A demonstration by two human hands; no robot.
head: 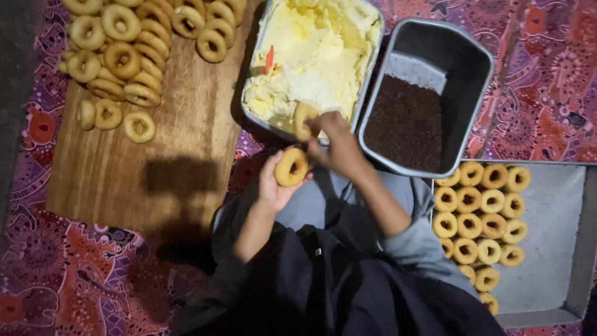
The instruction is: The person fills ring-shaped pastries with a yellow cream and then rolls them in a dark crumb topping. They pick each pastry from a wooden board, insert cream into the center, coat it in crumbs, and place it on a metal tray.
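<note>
Golden-brown ring doughnut [291, 167], matt crust, sits in the left hand [275, 180], fingers curled around it just above the lap. Right hand [333, 140] pinches a second ring [304, 120], fingers clamped on it at the near rim of the metal tray of pale, soft, lumpy cream [314, 53]. Risk: greasy fingers could slip, dropping a ring into the dark crumb tin [423, 99] or smearing the patterned cloth [547, 81].
</note>
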